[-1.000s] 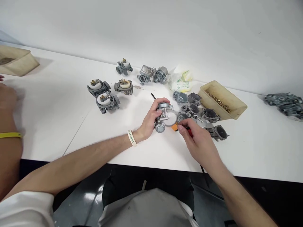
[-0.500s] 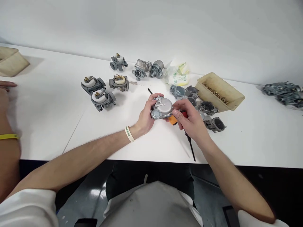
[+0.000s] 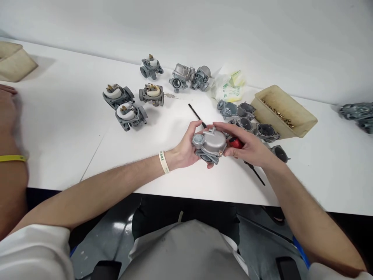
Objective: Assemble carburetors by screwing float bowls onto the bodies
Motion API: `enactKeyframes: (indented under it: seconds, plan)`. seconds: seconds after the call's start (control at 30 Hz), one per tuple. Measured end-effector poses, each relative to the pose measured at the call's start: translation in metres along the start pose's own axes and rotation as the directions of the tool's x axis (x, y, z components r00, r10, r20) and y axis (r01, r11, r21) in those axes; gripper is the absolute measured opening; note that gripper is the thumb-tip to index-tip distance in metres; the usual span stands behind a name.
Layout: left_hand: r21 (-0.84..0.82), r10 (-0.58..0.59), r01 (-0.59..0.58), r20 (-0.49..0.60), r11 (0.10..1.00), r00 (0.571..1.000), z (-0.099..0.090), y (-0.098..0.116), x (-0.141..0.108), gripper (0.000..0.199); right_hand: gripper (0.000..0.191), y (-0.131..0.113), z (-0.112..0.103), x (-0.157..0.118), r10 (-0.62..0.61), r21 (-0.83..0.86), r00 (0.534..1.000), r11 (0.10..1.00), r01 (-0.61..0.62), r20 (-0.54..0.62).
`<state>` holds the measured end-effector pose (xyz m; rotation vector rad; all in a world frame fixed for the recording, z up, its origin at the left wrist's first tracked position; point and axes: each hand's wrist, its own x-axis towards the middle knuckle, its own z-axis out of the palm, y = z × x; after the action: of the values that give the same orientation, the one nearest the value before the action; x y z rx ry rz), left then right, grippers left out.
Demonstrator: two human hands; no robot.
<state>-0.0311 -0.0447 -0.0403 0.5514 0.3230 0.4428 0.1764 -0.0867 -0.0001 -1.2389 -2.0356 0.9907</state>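
We note the carburetor (image 3: 209,147) clamped between left hand (image 3: 188,149) and right hand (image 3: 253,147), inside the tabletop's (image 3: 163,186) near edge, cap (image 3: 198,140) leftward, dome (image 3: 216,141) rightward.

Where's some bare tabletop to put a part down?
Left, between the other person's arm and the pair of white-topped metal bodies. Right, between the bin and the dark parts. Crowded: beyond the right hand, where open metal bodies huddle beside the bin.

Is a white table (image 3: 70,116), seamed at left; carries grey carburetors (image 3: 131,116) in clusters, two cream bins (image 3: 304,123), a crumpled plastic bag (image 3: 229,91), a black screwdriver shaft (image 3: 196,112).
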Motion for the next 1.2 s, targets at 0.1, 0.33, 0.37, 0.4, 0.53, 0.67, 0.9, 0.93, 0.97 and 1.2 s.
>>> enactKeyframes:
  seconds: [0.1,0.33,0.37,0.4,0.53,0.67,0.9,0.93,0.97,1.2]
  plan:
    - [0.0,0.016,-0.016,0.011,1.0,1.0,0.002,-0.002,-0.001,0.062,0.068,0.001,0.004,-0.005,-0.001,-0.07,0.999,0.998,-0.002,-0.051]
    - [0.009,-0.007,0.008,-0.077,1.0,0.997,0.007,-0.009,-0.005,0.058,0.081,-0.008,0.012,-0.017,-0.001,-0.143,0.999,0.99,-0.007,-0.05]
    - [0.003,-0.005,0.006,-0.082,1.0,0.997,0.007,-0.011,-0.005,0.06,0.081,-0.009,0.013,-0.018,-0.007,-0.166,0.997,0.986,-0.005,-0.072]
    - [-0.007,0.0,-0.001,-0.085,1.0,0.996,0.008,-0.012,-0.005,0.063,0.081,-0.01,0.015,-0.019,-0.011,-0.185,0.996,0.983,-0.006,-0.09]
    - [-0.047,0.03,-0.035,-0.098,0.998,0.995,0.008,-0.013,-0.006,0.083,0.082,-0.015,0.017,-0.016,-0.016,-0.227,0.993,0.974,-0.012,-0.119]
    - [-0.023,0.058,-0.058,0.0,0.998,0.998,0.009,-0.01,-0.007,0.096,0.079,-0.019,0.011,-0.013,-0.013,-0.214,0.987,0.977,-0.022,-0.163]
    - [0.227,0.217,-0.274,0.247,0.934,0.944,0.021,-0.007,-0.014,0.102,0.076,-0.019,0.002,-0.025,0.003,-0.023,0.942,1.0,-0.012,-0.337]
    - [0.274,0.212,-0.279,0.25,0.92,0.945,0.024,-0.007,-0.015,0.108,0.077,-0.02,0.002,-0.027,0.008,-0.011,0.94,1.0,-0.012,-0.34]
    - [0.314,0.208,-0.28,0.244,0.907,0.947,0.027,-0.007,-0.017,0.112,0.078,-0.021,0.003,-0.029,0.015,-0.007,0.938,1.0,-0.018,-0.346]
    - [0.467,0.209,-0.273,0.186,0.841,0.96,0.033,-0.012,-0.018,0.111,0.079,-0.022,0.008,-0.036,-0.016,-0.068,0.932,0.998,-0.01,-0.362]
